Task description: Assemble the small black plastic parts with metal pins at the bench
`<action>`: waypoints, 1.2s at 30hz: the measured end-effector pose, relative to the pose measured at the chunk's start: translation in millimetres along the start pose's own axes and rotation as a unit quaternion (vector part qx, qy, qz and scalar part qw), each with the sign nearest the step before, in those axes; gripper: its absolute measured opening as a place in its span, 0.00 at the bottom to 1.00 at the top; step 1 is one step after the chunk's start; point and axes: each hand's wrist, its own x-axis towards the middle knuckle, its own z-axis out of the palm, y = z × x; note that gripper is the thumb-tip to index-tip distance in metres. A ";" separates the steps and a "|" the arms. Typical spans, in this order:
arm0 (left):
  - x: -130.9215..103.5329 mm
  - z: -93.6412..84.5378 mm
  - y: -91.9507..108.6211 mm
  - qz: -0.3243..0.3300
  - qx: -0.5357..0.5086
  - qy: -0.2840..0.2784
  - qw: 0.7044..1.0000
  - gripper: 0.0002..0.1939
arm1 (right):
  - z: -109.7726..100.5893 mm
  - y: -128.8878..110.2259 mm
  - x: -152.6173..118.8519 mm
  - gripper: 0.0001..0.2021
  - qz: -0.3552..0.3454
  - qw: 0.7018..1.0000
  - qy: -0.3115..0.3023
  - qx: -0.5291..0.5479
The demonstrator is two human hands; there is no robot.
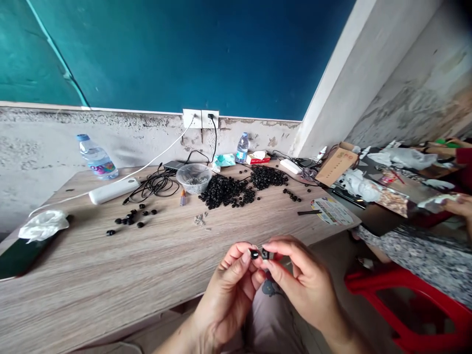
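Note:
My left hand (233, 290) pinches a small glossy black rounded piece (254, 254) between thumb and fingertips. Facing it, my right hand (304, 278) grips another small black piece (265, 253) between thumb and index finger. Both are held close together just off the table's front edge, above my lap; whether they touch I cannot tell. Beyond the hands, a big heap of similar black pieces (223, 191) lies on the table, with a second heap (268, 177) behind it to the right. Small silvery metal pins (200, 219) lie loose nearer to me.
A clear plastic bowl (194, 179) with small metal bits stands beside a tiny orange-capped bottle (183, 197). Several black pieces (129, 217) lie at left. A power strip (114, 191), cables (157, 186) and water bottle (96, 157) sit behind. A red chair (413, 305) and another person's hand (460, 206) are right.

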 end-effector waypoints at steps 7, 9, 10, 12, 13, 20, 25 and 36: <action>-1.0 -8.2 1.2 0.014 0.007 0.006 1.000 0.06 | 2.8 1.4 -6.0 0.10 0.012 1.000 -0.005 -0.012; -0.6 -9.5 1.1 0.016 0.002 0.007 1.000 0.06 | 1.2 0.4 -4.3 0.10 0.003 1.000 -0.015 -0.020; -0.4 -10.1 0.9 0.017 -0.001 0.006 1.000 0.06 | 0.4 -0.4 -2.9 0.10 -0.003 0.999 -0.021 -0.025; -0.2 -10.9 0.3 0.016 -0.006 0.005 1.000 0.05 | -0.5 -2.3 0.4 0.10 -0.015 0.999 -0.034 -0.032; -0.3 -11.1 0.0 0.014 -0.010 0.007 1.000 0.05 | -0.6 -3.2 2.2 0.10 -0.022 0.998 -0.041 -0.036; -2.2 -13.1 -1.5 -0.009 -0.026 0.016 0.999 0.06 | 0.4 -5.7 8.5 0.11 -0.051 0.994 -0.078 -0.057; -2.7 -17.3 -1.8 -0.002 -0.022 0.005 1.000 0.06 | 2.4 -8.8 8.1 0.10 -0.030 0.993 -0.091 -0.069; -1.7 -23.0 -1.7 0.013 -0.062 0.009 0.998 0.07 | 12.1 -12.0 7.2 0.09 -0.017 0.991 -0.076 -0.109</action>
